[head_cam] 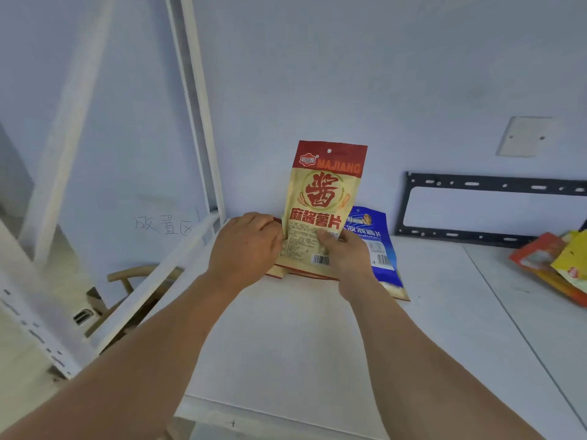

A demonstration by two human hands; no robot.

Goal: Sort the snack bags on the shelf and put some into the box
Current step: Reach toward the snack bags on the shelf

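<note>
Now your left hand (246, 246) and right hand (344, 254) both pinch the lower edges of an upright red-and-cream foil snack bag (322, 201) over the white shelf board (301, 338), near the wall. Just behind your right hand, a blue foil snack bag (379, 246) lies on the shelf.

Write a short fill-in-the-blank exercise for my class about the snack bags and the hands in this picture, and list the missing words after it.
1. Both hands, the left hand and the right hand, hold the ____ and cream bag upright.
2. The bag right behind the right hand is ____.
3. Big Latin letters near the held bag's top spell ____.
4. The black metal bracket leans against the ____.

Missing words: red; blue; MAJIANG; wall
</note>
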